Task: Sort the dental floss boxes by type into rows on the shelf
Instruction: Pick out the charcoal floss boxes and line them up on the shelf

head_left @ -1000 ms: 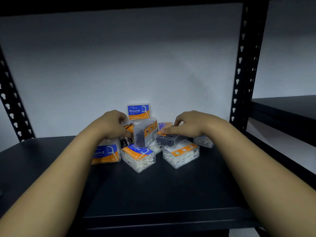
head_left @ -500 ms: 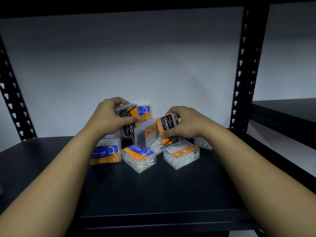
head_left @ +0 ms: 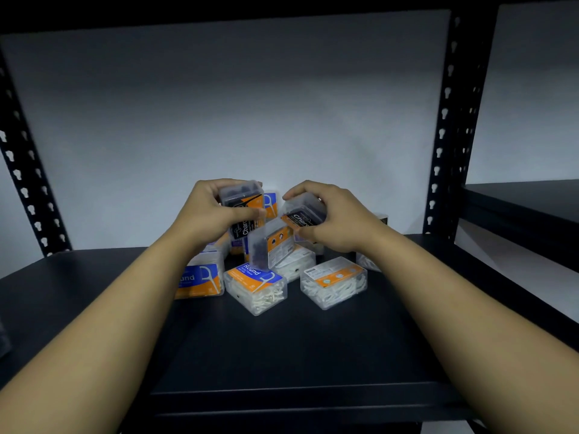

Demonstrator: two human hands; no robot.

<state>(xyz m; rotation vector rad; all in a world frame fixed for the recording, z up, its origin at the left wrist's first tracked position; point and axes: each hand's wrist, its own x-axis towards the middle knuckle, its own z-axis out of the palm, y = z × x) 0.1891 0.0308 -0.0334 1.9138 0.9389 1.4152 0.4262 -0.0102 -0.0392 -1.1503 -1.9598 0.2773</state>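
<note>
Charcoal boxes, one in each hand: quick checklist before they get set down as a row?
1. Left hand grips its charcoal box: ok.
2. Right hand grips the second charcoal box: ok.
3. Both held boxes same type, labels start "Char": ok.
4. Bare shelf in front of the pile for a row: ok.
5. Third dark box leans tilted on the pile under the hands, could topple: not ok.
6. Count of charcoal boxes left in the pile: cannot tell, partly hidden.

Both hands (head_left: pixel 216 211) (head_left: pixel 335 217) raised, fingers curled, gripping.
</note>
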